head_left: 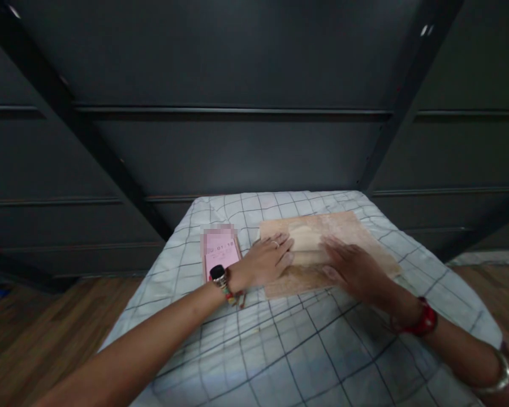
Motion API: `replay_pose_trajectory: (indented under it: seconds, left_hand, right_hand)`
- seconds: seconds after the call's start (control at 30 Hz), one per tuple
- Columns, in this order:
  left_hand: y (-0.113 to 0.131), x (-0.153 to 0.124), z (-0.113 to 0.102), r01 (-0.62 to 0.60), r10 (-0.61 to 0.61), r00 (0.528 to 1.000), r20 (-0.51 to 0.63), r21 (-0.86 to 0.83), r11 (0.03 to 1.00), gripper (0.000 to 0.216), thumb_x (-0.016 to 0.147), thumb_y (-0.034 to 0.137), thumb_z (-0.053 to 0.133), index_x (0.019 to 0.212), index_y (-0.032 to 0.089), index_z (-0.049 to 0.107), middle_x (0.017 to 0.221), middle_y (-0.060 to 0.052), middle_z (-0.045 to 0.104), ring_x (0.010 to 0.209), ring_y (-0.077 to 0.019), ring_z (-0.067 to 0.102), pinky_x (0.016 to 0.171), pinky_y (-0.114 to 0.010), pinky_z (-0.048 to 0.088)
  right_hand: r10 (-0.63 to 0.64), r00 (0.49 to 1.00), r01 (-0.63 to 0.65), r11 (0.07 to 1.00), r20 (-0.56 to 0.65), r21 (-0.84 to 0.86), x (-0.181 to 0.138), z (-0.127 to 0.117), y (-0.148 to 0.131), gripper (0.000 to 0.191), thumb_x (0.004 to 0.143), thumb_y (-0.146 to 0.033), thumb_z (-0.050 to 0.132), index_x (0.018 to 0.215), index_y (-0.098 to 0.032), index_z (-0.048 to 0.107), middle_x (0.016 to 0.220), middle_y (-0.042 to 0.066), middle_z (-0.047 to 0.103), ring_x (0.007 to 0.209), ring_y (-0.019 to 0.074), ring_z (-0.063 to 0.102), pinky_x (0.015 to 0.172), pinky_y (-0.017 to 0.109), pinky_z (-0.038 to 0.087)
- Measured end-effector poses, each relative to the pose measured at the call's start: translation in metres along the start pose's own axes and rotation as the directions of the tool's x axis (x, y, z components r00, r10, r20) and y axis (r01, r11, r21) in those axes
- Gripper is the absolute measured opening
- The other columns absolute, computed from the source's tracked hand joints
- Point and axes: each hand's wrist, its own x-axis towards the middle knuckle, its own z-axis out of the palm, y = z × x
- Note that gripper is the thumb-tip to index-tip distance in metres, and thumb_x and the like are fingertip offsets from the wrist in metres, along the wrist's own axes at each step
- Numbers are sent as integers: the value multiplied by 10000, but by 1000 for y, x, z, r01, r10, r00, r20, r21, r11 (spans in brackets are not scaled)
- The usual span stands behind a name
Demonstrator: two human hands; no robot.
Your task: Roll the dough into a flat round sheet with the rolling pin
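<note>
A beige folded cloth (pixel 348 232) lies flat on a bed covered with a white checked sheet (pixel 280 350). My left hand (pixel 265 261) rests flat on the cloth's left part, fingers stretched out, a ring on one finger and a watch on the wrist. My right hand (pixel 354 268) lies flat on the cloth's middle, fingers spread toward the left hand, a red bangle on the wrist. A paler folded layer of cloth (pixel 307 240) sits between the two hands. Neither hand grips anything.
A pink phone or card (pixel 220 254) lies on the sheet just left of my left wrist. Dark panelled walls with slanted beams (pixel 89 141) rise behind the bed. Wooden floor (pixel 38 328) shows on both sides.
</note>
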Motion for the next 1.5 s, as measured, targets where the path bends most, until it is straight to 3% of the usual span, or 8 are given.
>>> replay_pose_trajectory:
  seconds: [0.2,0.43,0.7,0.93,1.1,1.2,1.37,1.5]
  left_hand:
    - [-15,30,-14,115,-115,993,-1,-73,991,555,984,409,100,1370,136,390,1451,-104,401,1386,-269,244,1091,-417,250]
    - [4,-4,3,-16,16,1000,-3,-44,999,576,987,439,111,1450,143,286,1522,-92,270,1412,-201,185,1135,-361,159]
    - [-18,30,-3,123,-121,989,-90,13,992,537,984,375,143,1454,170,304,1518,-68,284,1424,-230,119,1134,-436,111]
    - [-4,13,-2,43,-40,997,-66,59,997,606,977,467,137,1459,133,288,1523,-104,260,1415,-240,165,1130,-422,119]
    - [-16,35,-5,89,-88,996,-30,46,995,619,967,477,164,1425,101,343,1510,-137,281,1395,-257,225,1117,-431,153]
    - [-21,43,-6,106,-106,994,5,23,994,603,964,436,187,1411,67,352,1509,-153,274,1382,-245,260,1114,-415,175]
    - [-10,21,-5,-26,25,999,25,6,1000,615,969,435,149,1451,79,287,1520,-141,245,1401,-229,217,1116,-400,176]
    - [-11,16,0,-63,62,998,14,24,998,599,974,405,123,1453,79,278,1518,-139,250,1401,-208,218,1115,-377,180]
  right_hand:
    - [50,997,-51,999,59,11,44,13,29,450,963,-283,309,1290,-54,516,1309,190,550,1255,268,475,1012,433,425]
    - [-27,999,27,1000,-43,11,-7,-1,-2,464,940,-324,400,1344,-102,453,1386,190,473,1306,284,409,1010,482,420]
    - [33,992,-43,996,119,77,48,9,26,448,955,-263,299,1322,-121,512,1304,139,569,1215,237,520,1008,413,448]
    - [92,992,-101,990,86,99,0,1,1,464,952,-315,333,1334,-91,472,1347,175,519,1270,265,462,991,457,454]
    - [79,991,-90,990,107,104,23,9,17,468,952,-276,309,1371,-124,450,1370,144,503,1270,241,464,1041,458,408]
    - [158,981,-167,983,112,79,38,10,19,476,955,-273,292,1410,-212,414,1392,68,492,1271,207,464,1079,439,369]
    - [193,977,-194,981,93,-1,11,3,-2,478,958,-301,307,1341,-79,488,1361,170,503,1286,246,441,1029,408,421]
    - [257,946,-264,964,196,9,16,7,-1,493,973,-335,274,1321,-78,509,1380,160,479,1308,241,405,1048,414,392]
